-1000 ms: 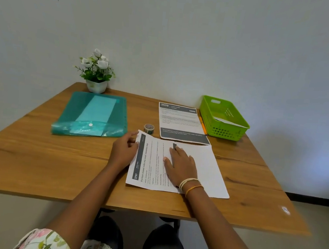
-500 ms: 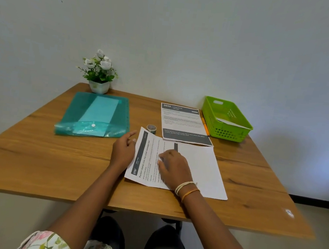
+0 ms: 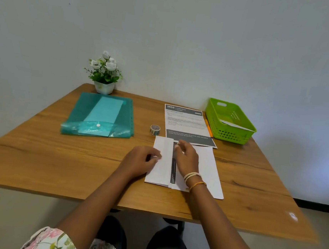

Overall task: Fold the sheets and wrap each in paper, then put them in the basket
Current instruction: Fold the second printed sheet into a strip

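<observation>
- Sheet (image 3: 162,160): it lies on the wooden table (image 3: 36,152) near the front edge, its left part folded over so the blank back faces up, with a dark printed strip showing along the fold's edge.
- Left hand (image 3: 140,160): it rests on the folded flap of the sheet, fingers curled, the fingertips pressing the paper's left edge.
- Right hand (image 3: 186,156): it lies on the sheet just right of the dark strip, fingers loosely bent and resting on the paper; bangles sit on the wrist.
- Second printed sheet (image 3: 187,124): flat, just behind the folded sheet.
- Green basket (image 3: 229,134): behind and right of the sheet, with white paper inside.
- Tape roll (image 3: 155,130): just behind the sheet's far left corner.
- Teal folder (image 3: 100,116): well to the sheet's left, with a potted flower (image 3: 105,72) behind it.
</observation>
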Tool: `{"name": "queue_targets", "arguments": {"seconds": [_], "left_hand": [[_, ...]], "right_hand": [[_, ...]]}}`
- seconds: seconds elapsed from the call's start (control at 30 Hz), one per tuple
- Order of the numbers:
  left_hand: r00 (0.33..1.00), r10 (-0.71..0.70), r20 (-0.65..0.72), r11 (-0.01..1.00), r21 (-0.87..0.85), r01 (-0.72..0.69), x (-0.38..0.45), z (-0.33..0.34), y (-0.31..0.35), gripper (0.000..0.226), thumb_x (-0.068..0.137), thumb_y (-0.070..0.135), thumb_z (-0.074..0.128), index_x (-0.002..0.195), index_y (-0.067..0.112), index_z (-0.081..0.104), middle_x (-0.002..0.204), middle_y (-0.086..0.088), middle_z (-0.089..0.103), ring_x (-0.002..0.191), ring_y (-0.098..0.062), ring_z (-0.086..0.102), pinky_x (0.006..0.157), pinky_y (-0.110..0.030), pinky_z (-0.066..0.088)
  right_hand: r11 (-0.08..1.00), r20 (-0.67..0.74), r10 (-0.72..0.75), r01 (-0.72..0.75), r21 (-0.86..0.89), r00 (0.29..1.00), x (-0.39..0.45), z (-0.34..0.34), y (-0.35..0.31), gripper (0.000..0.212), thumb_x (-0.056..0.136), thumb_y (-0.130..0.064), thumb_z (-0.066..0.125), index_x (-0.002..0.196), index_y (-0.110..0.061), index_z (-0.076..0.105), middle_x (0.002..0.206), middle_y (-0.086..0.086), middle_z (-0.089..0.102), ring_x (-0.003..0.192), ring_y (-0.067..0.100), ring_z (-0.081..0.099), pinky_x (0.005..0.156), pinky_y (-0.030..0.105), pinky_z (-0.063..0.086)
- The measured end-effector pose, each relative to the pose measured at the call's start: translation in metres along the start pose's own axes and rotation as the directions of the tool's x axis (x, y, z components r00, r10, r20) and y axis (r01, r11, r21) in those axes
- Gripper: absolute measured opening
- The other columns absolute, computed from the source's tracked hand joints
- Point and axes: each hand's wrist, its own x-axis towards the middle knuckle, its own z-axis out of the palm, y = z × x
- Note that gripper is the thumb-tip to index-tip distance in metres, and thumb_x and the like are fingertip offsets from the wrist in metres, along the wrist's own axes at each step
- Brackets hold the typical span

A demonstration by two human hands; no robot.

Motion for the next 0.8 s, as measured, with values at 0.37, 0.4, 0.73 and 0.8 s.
{"name": "queue_targets", "arguments": {"seconds": [0.37, 0.4, 0.73, 0.8], "left_hand": [[0.986, 0.044, -0.164, 0.876, 0.481, 0.041, -0.001, 0.015, -0.005, 0.040, 0.097, 0.040, 0.045, 0.121, 0.015, 0.065, 0.130, -0.004, 0.061, 0.118, -0.018, 0.054, 0.098, -0.036, 0.042], [0.989, 0.043, -0.144, 0.874, 0.485, 0.032, -0.001, 0.016, -0.006, 0.041, 0.098, 0.041, 0.043, 0.122, 0.016, 0.064, 0.132, -0.004, 0.059, 0.120, -0.018, 0.052, 0.100, -0.037, 0.040], [0.975, -0.221, 0.030, 0.960, 0.185, 0.211, 0.002, 0.012, 0.007, 0.046, 0.102, 0.041, 0.037, 0.145, 0.023, 0.041, 0.154, -0.002, 0.036, 0.144, -0.020, 0.027, 0.116, -0.040, 0.020], [0.956, -0.292, 0.029, 0.949, 0.137, 0.285, 0.004, 0.012, 0.017, 0.046, 0.100, 0.034, 0.045, 0.144, 0.021, 0.041, 0.150, -0.003, 0.043, 0.137, -0.023, 0.040, 0.109, -0.040, 0.035]], "right_hand": [[0.808, 0.281, -0.183, 0.307, -0.503, 0.942, -0.021, 0.015, 0.022, 0.045, 0.098, -0.031, 0.043, 0.138, -0.011, 0.047, 0.143, 0.005, 0.047, 0.130, 0.018, 0.044, 0.110, 0.029, 0.034], [0.809, 0.276, -0.194, 0.313, -0.498, 0.941, -0.022, 0.015, 0.022, 0.044, 0.098, -0.030, 0.043, 0.138, -0.011, 0.047, 0.143, 0.005, 0.047, 0.130, 0.018, 0.045, 0.109, 0.029, 0.035], [0.867, 0.231, -0.240, 0.315, -0.386, 0.943, -0.021, 0.014, 0.022, 0.035, 0.093, -0.020, 0.052, 0.128, -0.013, 0.056, 0.129, 0.004, 0.057, 0.116, 0.018, 0.055, 0.098, 0.024, 0.041], [0.873, 0.230, -0.242, 0.315, -0.372, 0.943, -0.022, 0.014, 0.022, 0.036, 0.092, -0.016, 0.053, 0.127, -0.013, 0.057, 0.128, 0.004, 0.058, 0.116, 0.018, 0.055, 0.098, 0.023, 0.040]]}}
